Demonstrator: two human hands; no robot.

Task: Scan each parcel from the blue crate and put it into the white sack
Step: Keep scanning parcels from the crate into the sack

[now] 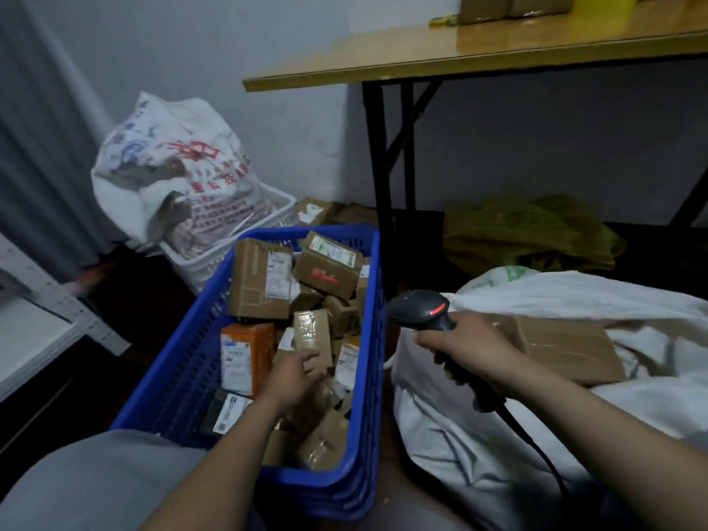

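Blue crate (pixel 191 350) sat on the floor, heaped with cardboard parcels, and served as reference for all positions.

- Left hand (pixel 293 373): reached into the crate near its middle. Fingers and thumb pinched the lower end of a small taped parcel (pixel 311 333), which stood roughly upright among the others. Could not tell whether it was lifted clear of the heap.
- Right hand (pixel 465 344): just right of the crate's right wall, fingers wrapped tight round the grip of a black scanner (pixel 419 306). Scanner head pointed toward the crate, with a red light lit on top. Its cable (pixel 536 446) trailed down to the right of the crate.
- White sack (pixel 459 435): lay open just right of the crate. One brown box (pixel 567 348) rested in its mouth.
- Inside the crate: orange box (pixel 245 354) against the left wall, beside the taped parcel. Tall carton (pixel 260 279) and a box with red print (pixel 329 268) at the far end.
- Behind the crate's far left corner: white basket (pixel 208 262) holding a printed sack (pixel 172 162).
- Beyond the crate's far right corner: folding table (pixel 421 51), with a green bag (pixel 528 235) under it.
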